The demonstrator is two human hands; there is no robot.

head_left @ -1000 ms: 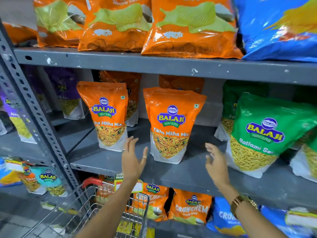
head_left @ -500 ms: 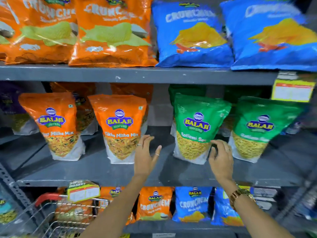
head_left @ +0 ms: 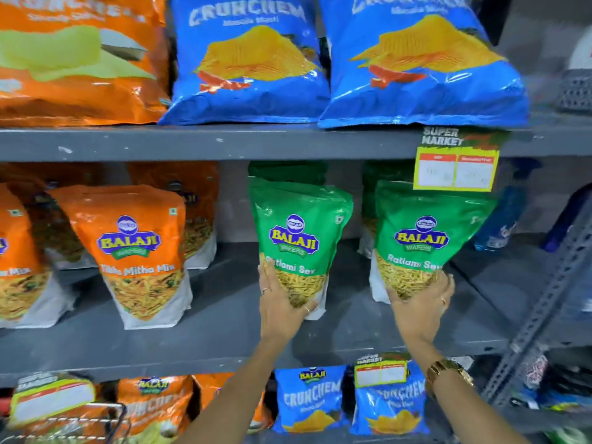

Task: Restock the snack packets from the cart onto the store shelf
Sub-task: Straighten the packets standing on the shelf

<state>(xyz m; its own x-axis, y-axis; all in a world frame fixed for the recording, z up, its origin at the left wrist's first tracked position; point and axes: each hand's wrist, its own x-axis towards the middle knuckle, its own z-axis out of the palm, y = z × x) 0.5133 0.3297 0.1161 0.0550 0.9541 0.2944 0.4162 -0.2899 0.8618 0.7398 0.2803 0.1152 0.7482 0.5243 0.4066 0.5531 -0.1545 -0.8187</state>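
Two green Ratlami Sev pouches stand upright on the grey middle shelf. My left hand grips the lower part of the left green pouch, fingers wrapped round its bottom. My right hand, with a gold watch on the wrist, cups the base of the right green pouch. More green pouches stand behind both. Orange Tikha Mitha Mix pouches stand to the left on the same shelf. The wire cart shows at the bottom left corner.
Big blue Crunchem bags and orange bags fill the shelf above. A yellow price tag hangs from that shelf's edge over the right pouch. Smaller Crunchem packets sit on the shelf below. A perforated steel upright stands at the right.
The view has shifted right along the shelf. Both hands moved from open and hovering near the orange pouches onto the bases of the two green pouches.
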